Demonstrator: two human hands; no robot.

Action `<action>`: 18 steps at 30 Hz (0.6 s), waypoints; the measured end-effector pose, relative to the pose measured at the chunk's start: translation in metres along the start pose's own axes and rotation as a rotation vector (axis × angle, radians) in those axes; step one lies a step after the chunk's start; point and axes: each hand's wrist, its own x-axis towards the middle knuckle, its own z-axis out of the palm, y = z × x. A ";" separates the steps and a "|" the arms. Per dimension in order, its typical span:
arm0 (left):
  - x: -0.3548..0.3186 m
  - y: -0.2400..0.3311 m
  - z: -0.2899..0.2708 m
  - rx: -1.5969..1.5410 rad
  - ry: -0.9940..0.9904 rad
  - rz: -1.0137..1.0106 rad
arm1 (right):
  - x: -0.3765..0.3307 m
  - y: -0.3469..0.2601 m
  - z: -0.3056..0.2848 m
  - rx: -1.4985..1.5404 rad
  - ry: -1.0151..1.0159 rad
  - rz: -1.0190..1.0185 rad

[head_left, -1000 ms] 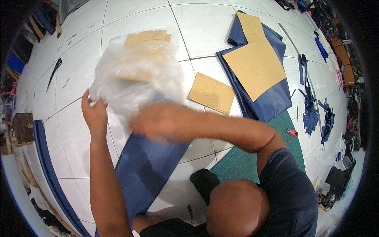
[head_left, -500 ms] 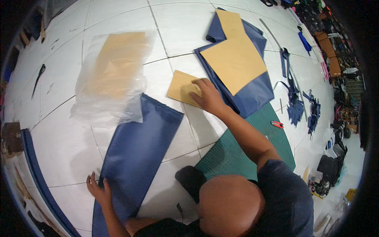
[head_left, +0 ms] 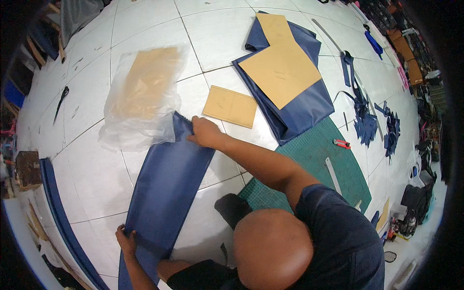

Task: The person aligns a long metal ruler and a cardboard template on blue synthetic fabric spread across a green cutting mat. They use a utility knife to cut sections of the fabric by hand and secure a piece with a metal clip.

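A long strip of dark blue, slightly shiny fabric runs across the floor on the left. At its far end, my right hand is closed on the corner, thumb and fingertips bent onto the fabric. My left hand rests at the strip's left edge, lower down, with thumb and fingers apart. A small tan card with drawn lines lies flat just beyond my right hand. A tan sheet inside a crinkled clear plastic bag lies at the strip's far end, the bag touching the fabric.
Larger tan card pieces lie on folded blue fabric. A green cutting mat carries a red cutter and a metal ruler. Blue scraps lie at right, black scissors at far left, a brown block nearer.
My right hand has let go of the small tan card and moved left onto the far corner of the blue fabric strip. My left hand stays at the strip's left edge.
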 end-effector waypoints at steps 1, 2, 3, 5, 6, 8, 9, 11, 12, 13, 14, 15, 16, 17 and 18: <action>0.005 0.001 -0.003 0.021 -0.029 -0.044 | 0.002 -0.002 0.001 -0.003 -0.029 0.021; 0.009 0.002 -0.004 0.048 -0.076 -0.112 | 0.005 -0.003 0.001 -0.012 -0.076 0.040; 0.011 0.002 -0.005 0.049 -0.117 -0.127 | 0.007 -0.002 0.001 -0.030 -0.103 0.018; 0.014 -0.001 -0.006 0.079 -0.207 -0.175 | 0.009 0.002 -0.002 -0.078 -0.178 -0.018; 0.015 -0.004 -0.006 0.062 -0.270 -0.235 | 0.006 0.005 -0.005 -0.033 -0.191 -0.032; 0.007 -0.009 -0.004 0.036 -0.204 -0.114 | -0.007 0.011 -0.014 0.026 -0.203 -0.036; 0.002 -0.011 -0.003 0.053 -0.166 -0.069 | -0.018 0.012 -0.019 0.071 -0.192 -0.067; -0.006 -0.012 -0.005 -0.331 -0.317 -0.092 | -0.043 0.012 -0.033 0.117 -0.186 -0.094; -0.009 -0.011 -0.007 -0.341 -0.321 -0.055 | -0.059 0.009 -0.042 0.154 -0.182 -0.111; -0.013 -0.008 -0.006 -0.325 -0.327 -0.056 | -0.074 0.004 -0.050 0.178 -0.181 -0.110; -0.018 -0.007 -0.013 -0.190 -0.320 -0.018 | -0.090 -0.004 -0.057 0.199 -0.183 -0.089; -0.021 -0.003 -0.016 -0.269 -0.360 -0.043 | -0.106 -0.011 -0.064 0.180 -0.143 -0.117; -0.026 0.001 -0.019 -0.341 -0.381 -0.045 | -0.125 -0.017 -0.071 0.157 -0.108 -0.120; -0.030 0.006 -0.022 -0.407 -0.422 -0.049 | -0.144 -0.021 -0.077 0.141 -0.055 -0.147; -0.034 0.010 -0.027 -0.446 -0.452 -0.049 | -0.161 -0.026 -0.084 0.170 -0.047 -0.144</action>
